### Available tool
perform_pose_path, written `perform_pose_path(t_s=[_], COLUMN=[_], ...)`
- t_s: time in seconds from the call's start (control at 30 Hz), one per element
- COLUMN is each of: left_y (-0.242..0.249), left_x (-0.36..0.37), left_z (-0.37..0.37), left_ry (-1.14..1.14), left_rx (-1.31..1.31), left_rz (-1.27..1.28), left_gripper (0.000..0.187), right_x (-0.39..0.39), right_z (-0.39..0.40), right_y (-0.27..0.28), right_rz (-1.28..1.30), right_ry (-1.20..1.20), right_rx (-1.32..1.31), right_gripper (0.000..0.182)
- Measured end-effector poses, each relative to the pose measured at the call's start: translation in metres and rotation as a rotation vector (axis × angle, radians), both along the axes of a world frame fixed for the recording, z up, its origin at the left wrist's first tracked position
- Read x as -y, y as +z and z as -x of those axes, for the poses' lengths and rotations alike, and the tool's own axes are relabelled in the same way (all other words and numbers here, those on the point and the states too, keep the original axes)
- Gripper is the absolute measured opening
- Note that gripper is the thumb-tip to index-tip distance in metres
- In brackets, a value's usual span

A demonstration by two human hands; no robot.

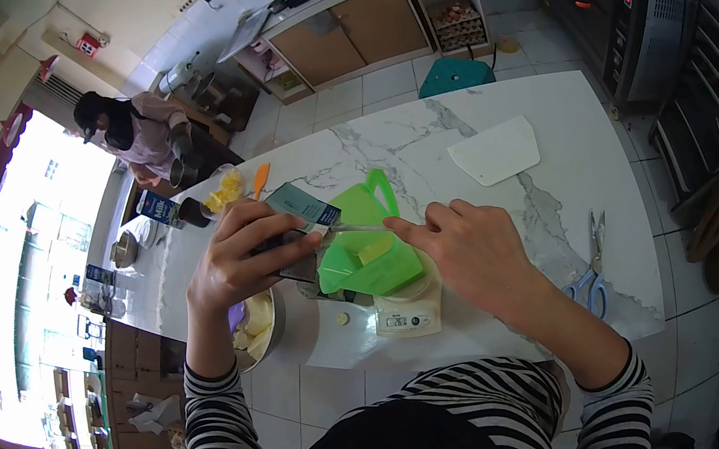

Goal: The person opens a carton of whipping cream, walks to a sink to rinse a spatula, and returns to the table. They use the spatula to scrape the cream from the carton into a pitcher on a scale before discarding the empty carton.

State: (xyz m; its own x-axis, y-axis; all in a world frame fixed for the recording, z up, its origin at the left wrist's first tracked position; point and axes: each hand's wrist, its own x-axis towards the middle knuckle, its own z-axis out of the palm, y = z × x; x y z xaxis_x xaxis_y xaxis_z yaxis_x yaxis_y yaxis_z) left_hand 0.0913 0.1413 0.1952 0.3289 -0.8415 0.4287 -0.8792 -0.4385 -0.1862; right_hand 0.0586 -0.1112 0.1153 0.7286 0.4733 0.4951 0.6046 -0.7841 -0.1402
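My left hand (pixel 247 248) is closed around a carton (pixel 303 206) with a teal side, tipped over the left side of a green plastic jug (pixel 390 268). The fingers of my right hand (pixel 475 250) pinch one end of a thin, pale, shiny utensil (pixel 359 228). Its other end reaches the carton's mouth; its exact kind cannot be told. Something pale yellow lies in the jug, which stands on a white digital scale (pixel 408 321). A small round cap (pixel 343 319) lies beside the scale.
A metal bowl (pixel 269 343) with pale yellow contents stands below my left wrist. Scissors (pixel 594 266) and a white scraper board (pixel 496 150) lie on the marble table (pixel 373 150). An orange spatula (pixel 261 178) is farther left, near another person (pixel 145 129) holding a metal container.
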Motion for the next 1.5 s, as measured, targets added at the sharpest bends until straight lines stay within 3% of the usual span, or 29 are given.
perform_pose_path(t_s=[0.37,0.53,0.77,0.83,0.93,1.07,1.23,1.33,1.5], left_y=[-0.002,-0.002,-0.001,-0.001,-0.001,-0.006,-0.014,-0.021,-0.031], left_x=[-0.01,-0.007,-0.018,-0.019,-0.015,-0.01,-0.009,-0.009,-0.008], left_z=[0.0,-0.001,-0.013,-0.014,-0.013,-0.013,-0.01,-0.008,-0.009], left_ry=[0.047,0.066,0.166,0.2,0.159,0.153,0.108,0.079,0.003], left_rx=[0.009,0.003,0.023,0.021,0.032,0.052,0.1,0.105,0.196], left_rz=[0.017,0.049,0.247,0.288,0.27,0.24,0.17,0.157,0.239], left_gripper=[0.056,0.058,0.057,0.058,0.057,0.055,0.052,0.048,0.042], right_x=[0.03,0.023,0.025,0.027,0.018,0.004,-0.004,-0.004,-0.011], right_z=[0.004,0.004,0.0,0.0,-0.003,-0.005,-0.026,-0.039,-0.04], right_y=[0.007,0.014,0.015,0.022,0.019,0.034,0.011,-0.007,-0.006], right_rz=[0.086,-0.024,-0.049,-0.173,-0.303,-0.257,-0.53,-0.696,-0.648], right_ry=[-0.06,-0.07,-0.022,-0.034,-0.041,-0.145,-0.157,0.035,-0.038], right_rx=[0.003,0.082,0.01,-0.217,-0.251,-0.567,-0.923,-1.001,-1.02], right_gripper=[0.036,0.036,0.032,0.019,0.015,0.016,0.018,0.019,0.02])
